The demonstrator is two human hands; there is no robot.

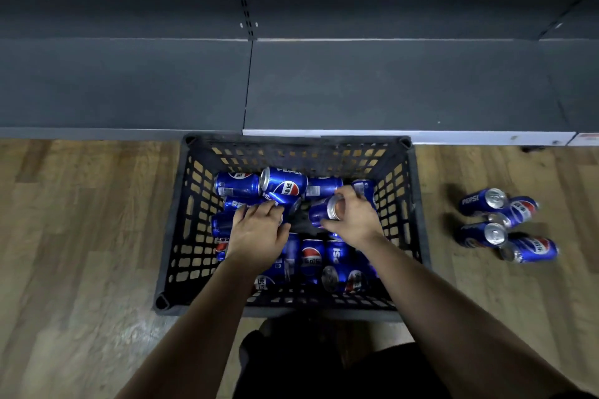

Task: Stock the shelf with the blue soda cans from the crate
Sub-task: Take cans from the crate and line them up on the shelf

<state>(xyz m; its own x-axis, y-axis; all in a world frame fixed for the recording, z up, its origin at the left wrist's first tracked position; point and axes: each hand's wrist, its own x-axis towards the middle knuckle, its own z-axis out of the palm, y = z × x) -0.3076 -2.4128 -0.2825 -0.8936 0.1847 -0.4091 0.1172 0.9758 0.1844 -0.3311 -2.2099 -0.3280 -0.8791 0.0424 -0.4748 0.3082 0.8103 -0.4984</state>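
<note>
Head view: left hand [259,232] and right hand [353,219] each grip a can [319,212] in the crate [291,140], four floor cans [483,202] alongside.

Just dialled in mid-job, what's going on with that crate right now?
A person has both arms in the black crate, which sits on the wooden floor against the shelf and holds a jumble of blue cans. The right grip is curled round one can near the middle. The left grip lies over cans on the left; whether it holds one is unclear. Four more cans sit on the floor to the right. No cans show on the shelf.
</note>
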